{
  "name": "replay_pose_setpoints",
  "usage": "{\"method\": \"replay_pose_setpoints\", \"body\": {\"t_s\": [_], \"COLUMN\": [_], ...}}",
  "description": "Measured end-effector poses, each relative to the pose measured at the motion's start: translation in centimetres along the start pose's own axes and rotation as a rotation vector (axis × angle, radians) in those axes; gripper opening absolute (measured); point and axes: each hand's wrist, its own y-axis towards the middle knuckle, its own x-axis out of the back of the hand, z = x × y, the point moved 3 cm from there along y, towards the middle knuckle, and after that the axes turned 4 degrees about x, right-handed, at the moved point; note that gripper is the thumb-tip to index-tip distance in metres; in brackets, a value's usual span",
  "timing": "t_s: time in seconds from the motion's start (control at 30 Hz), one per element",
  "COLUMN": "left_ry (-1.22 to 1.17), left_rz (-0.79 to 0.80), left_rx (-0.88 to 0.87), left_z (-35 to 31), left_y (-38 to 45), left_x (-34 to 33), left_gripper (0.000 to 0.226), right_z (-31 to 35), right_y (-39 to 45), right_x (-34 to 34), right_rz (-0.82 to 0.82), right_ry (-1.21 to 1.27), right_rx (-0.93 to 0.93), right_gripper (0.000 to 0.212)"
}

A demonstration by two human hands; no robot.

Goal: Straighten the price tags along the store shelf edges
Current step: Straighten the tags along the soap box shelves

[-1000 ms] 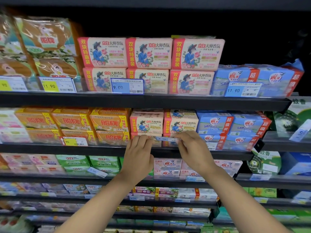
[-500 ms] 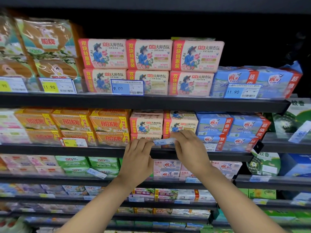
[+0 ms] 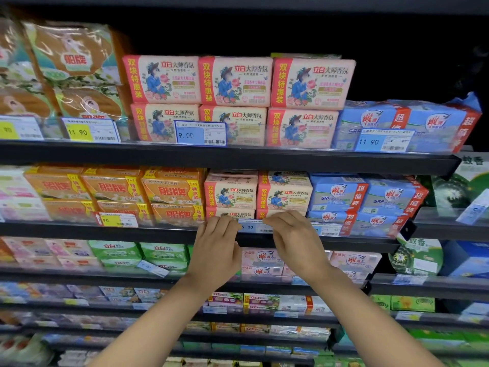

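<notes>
Along the second shelf edge (image 3: 158, 233), left hand (image 3: 215, 254) and right hand (image 3: 296, 242) each pinch the blue price tag (image 3: 252, 227).

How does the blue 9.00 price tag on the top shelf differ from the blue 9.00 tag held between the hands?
The top-shelf tag stands untouched and fully visible; the held tag is pinched between the left hand and right hand, its ends covered. The top-shelf tag sits one shelf higher. Both are blue, read 9.00 and front pink soap packs.

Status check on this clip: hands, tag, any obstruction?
Left hand and right hand both pinch the blue 9.00 price tag at its ends, on the second shelf edge. Tag reads level. Nothing in the way.
</notes>
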Motion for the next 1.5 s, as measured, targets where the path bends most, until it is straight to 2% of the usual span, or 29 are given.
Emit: {"method": "replay_pose_setpoints", "body": {"t_s": [0.23,0.5,0.83,1.0,1.3,1.5], "left_ry": [0.019,0.017,-0.107,-0.180,-0.435,-0.486], "left_rz": [0.002,0.035,0.122,0.213,0.176,0.190], "left_rx": [-0.006,-0.039,-0.261,-0.377,-0.562,-0.574], "left_z": [-0.1,-1.2,-7.0,-10.7,-19.2,-24.4], "left_y": [0.1,-0.4,1.1,2.5,5.4,7.4], "left_x": [0.3,0.3,-1.7,-2.9,-2.3,-1.6], "left_gripper": [0.030,0.036,0.045,0.046,0.046,0.044], "right_z": [-0.6,-5.1,-6.7,-6.6,-6.8,-8.7], "right_y": [-1.3,-6.8,-11.0,-12.4,-15.9,-18.2], "right_x": [1.1,3.5,4.1,6.8,14.2,19.5], "right_rz": [0.018,-0.027,0.173,0.161,0.137,0.091], "right_ry": [0.033,-0.016,-0.103,-0.115,-0.317,-0.380], "right_rx": [-0.011,-0.174,-0.422,-0.514,-0.697,-0.726], "right_gripper": [0.032,0.030,0.045,0.042,0.040,0.036]}}
